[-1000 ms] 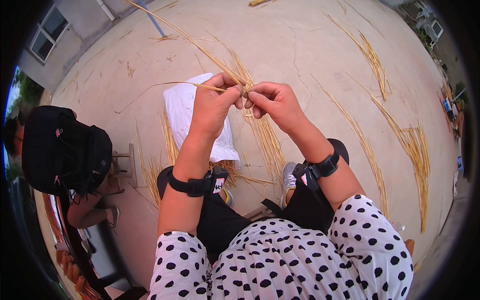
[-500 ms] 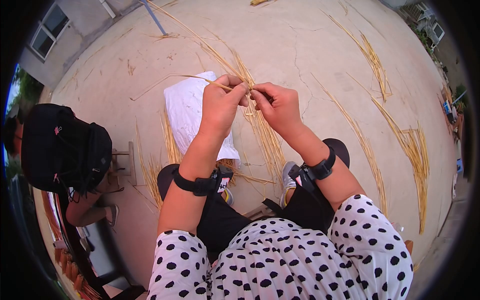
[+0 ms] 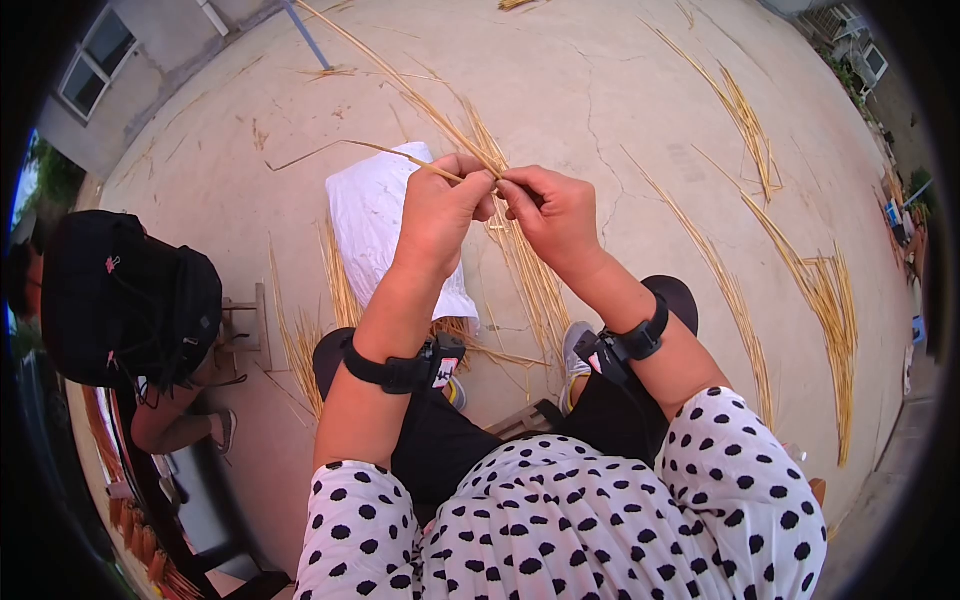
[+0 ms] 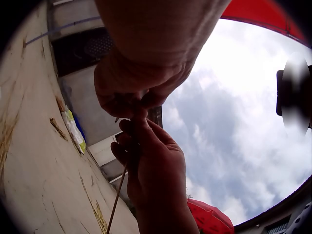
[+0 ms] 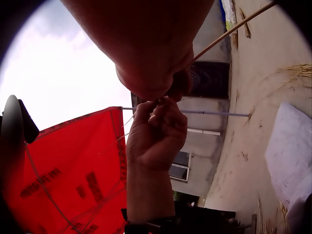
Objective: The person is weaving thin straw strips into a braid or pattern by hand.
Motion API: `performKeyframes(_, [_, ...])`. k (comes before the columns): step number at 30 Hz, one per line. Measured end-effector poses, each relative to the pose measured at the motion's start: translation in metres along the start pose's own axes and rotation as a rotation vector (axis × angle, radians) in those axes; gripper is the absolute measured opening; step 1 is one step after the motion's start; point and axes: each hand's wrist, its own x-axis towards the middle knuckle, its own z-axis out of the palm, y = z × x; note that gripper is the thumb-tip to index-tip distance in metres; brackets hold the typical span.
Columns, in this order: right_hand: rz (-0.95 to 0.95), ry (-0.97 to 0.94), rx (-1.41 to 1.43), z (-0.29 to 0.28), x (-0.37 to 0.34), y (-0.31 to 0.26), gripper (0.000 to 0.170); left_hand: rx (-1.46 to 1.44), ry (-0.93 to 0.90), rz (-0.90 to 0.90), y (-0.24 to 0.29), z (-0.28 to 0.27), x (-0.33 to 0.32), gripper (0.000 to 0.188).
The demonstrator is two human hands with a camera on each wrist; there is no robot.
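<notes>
My left hand (image 3: 437, 220) and right hand (image 3: 556, 222) meet fingertip to fingertip in front of me, above the ground. The left thumb and forefinger pinch straw stalks. One long stalk (image 3: 404, 88) slants up and left, while a thin bent stalk (image 3: 372, 147) sticks out leftward over the left hand. The right hand pinches the straw close against the left fingertips; the pinched ends are hidden by the fingers. In the left wrist view, a thin straw stalk (image 4: 117, 200) runs down beside the right hand (image 4: 158, 168). The right wrist view shows the left hand (image 5: 155, 134) with curled fingers.
A white sack (image 3: 372, 215) lies over straw on the concrete ground. A straw bundle (image 3: 525, 270) spreads beneath my hands, with more straw (image 3: 830, 310) at the right. A person with a black backpack (image 3: 135, 300) is at the left by a small wooden stool (image 3: 262, 325).
Since a second ago both hands have shifted slightly right, carrying the straw stalks with them. Over the last half second they hardly move, fingertips still together.
</notes>
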Motion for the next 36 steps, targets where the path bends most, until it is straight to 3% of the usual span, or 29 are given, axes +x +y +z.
performKeyframes(6, [0.028, 0.026, 0.041, -0.001, 0.002, -0.004, 0.005, 0.001, -0.009, 0.117, -0.002, 0.004, 0.000, 0.008])
performKeyframes(12, [0.174, -0.064, 0.225, -0.005, 0.006, -0.007, 0.007, 0.047, -0.014, 0.156, 0.005, 0.003, -0.003, 0.011])
performKeyframes(15, [0.160, -0.061, 0.217, -0.005, 0.005, -0.006, 0.006, 0.051, -0.015, 0.146, 0.006, 0.004, -0.004, 0.008])
performKeyframes(21, [-0.072, -0.006, -0.090, -0.003, 0.002, -0.003, 0.005, -0.043, -0.008, 0.126, 0.001, 0.009, -0.002, 0.004])
performKeyframes(27, [0.192, -0.167, 0.241, -0.007, 0.005, -0.009, 0.013, 0.068, -0.033, 0.187, 0.005, 0.005, -0.004, 0.006])
performKeyframes(29, [0.418, -0.324, 0.611, -0.012, 0.009, -0.010, 0.017, 0.037, -0.067, 0.185, 0.009, 0.002, -0.004, 0.005])
performKeyframes(33, [0.495, -0.389, 0.734, -0.016, 0.011, -0.009, 0.018, 0.012, -0.106, 0.182, 0.011, -0.001, -0.002, 0.006])
performKeyframes(36, [0.433, -0.329, 0.587, -0.012, 0.011, -0.009, 0.018, 0.009, -0.075, 0.183, 0.008, -0.001, -0.002, 0.006])
